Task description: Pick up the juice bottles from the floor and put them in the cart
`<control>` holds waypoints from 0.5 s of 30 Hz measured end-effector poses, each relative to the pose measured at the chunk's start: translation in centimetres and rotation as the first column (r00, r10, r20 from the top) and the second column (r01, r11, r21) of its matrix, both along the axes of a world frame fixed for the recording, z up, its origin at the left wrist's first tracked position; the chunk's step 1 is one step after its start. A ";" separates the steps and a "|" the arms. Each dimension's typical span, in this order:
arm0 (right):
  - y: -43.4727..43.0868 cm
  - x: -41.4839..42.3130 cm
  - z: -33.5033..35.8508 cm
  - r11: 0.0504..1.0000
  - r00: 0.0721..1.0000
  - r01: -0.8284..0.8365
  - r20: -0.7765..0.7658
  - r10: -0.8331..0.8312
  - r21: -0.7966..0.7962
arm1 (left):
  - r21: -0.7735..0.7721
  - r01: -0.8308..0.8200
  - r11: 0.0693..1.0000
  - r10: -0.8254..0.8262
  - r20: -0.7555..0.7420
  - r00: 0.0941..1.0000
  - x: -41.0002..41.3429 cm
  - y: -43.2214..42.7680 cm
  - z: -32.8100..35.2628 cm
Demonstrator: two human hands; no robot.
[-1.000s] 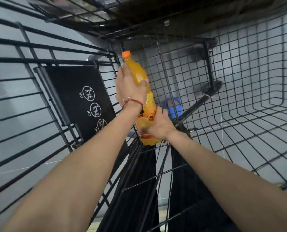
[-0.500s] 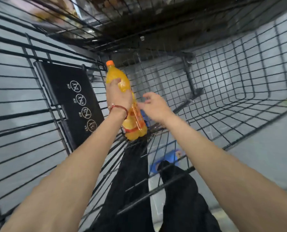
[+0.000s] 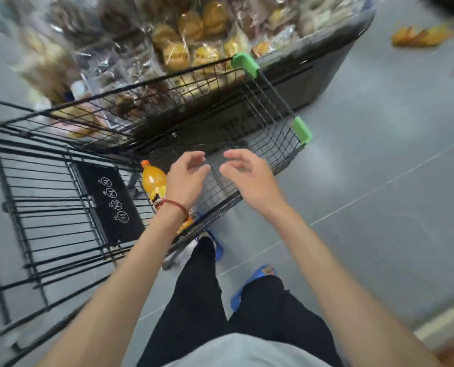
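Note:
An orange juice bottle [image 3: 154, 184] with an orange cap lies inside the black wire cart [image 3: 260, 102], near the child-seat flap. My left hand [image 3: 186, 178], with a red string at the wrist, hovers just right of the bottle with loose fingers and holds nothing. My right hand [image 3: 244, 176] hangs beside it over the cart's basket, fingers relaxed and empty. Blurred orange shapes [image 3: 422, 35] lie on the floor at the far right; they may be more juice bottles.
A dark display bin [image 3: 313, 72] piled with bagged bread stands behind the cart. The black flap [image 3: 109, 200] with round warning icons sits at the cart's left. Grey floor tiles spread to the right. My legs and blue sandals [image 3: 252, 282] are below the cart.
My left hand has let go of the bottle, which now rests in the cart. Both hands have lifted away, and the view has pulled up and back from the basket.

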State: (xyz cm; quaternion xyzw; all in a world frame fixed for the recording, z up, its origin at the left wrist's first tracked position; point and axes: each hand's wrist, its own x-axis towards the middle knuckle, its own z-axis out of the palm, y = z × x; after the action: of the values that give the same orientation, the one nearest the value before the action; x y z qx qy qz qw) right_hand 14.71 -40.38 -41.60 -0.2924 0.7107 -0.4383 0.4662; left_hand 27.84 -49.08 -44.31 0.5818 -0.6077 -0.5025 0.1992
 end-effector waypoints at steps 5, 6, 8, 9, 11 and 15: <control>6.7 -4.6 3.9 0.981 0.983 0.179 0.057 -0.175 -0.075 | -0.002 0.160 0.987 -0.160 -0.096 0.982 -5.3 5.6 5.6; 8.1 -5.6 4.5 0.974 0.977 0.210 0.065 -0.205 -0.080 | 0.000 0.188 0.982 -0.187 -0.104 0.977 -6.4 6.5 6.5; 10.9 -7.5 5.7 0.958 0.960 0.275 0.078 -0.269 -0.080 | 0.011 0.251 0.968 -0.248 -0.126 0.961 -9.0 8.2 8.2; 12.1 -8.4 6.2 0.949 0.950 0.307 0.088 -0.300 -0.076 | 0.015 0.286 0.958 -0.281 -0.133 0.950 -10.4 8.9 8.9; 14.3 -10.3 7.1 0.928 0.929 0.365 0.094 -0.358 -0.068 | 0.015 0.346 0.938 -0.341 -0.140 0.930 -13.1 10.3 10.1; 17.6 -14.7 8.4 0.876 0.876 0.479 0.082 -0.475 -0.049 | 0.031 0.446 0.894 -0.436 -0.160 0.885 -19.3 12.4 11.7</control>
State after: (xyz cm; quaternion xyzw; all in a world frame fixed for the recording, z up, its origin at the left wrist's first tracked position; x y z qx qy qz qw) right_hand -0.02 -22.74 -33.18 -0.1089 0.7294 -0.5730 0.3574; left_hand 8.50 -36.65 -32.60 0.3955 -0.6904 -0.5966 0.1051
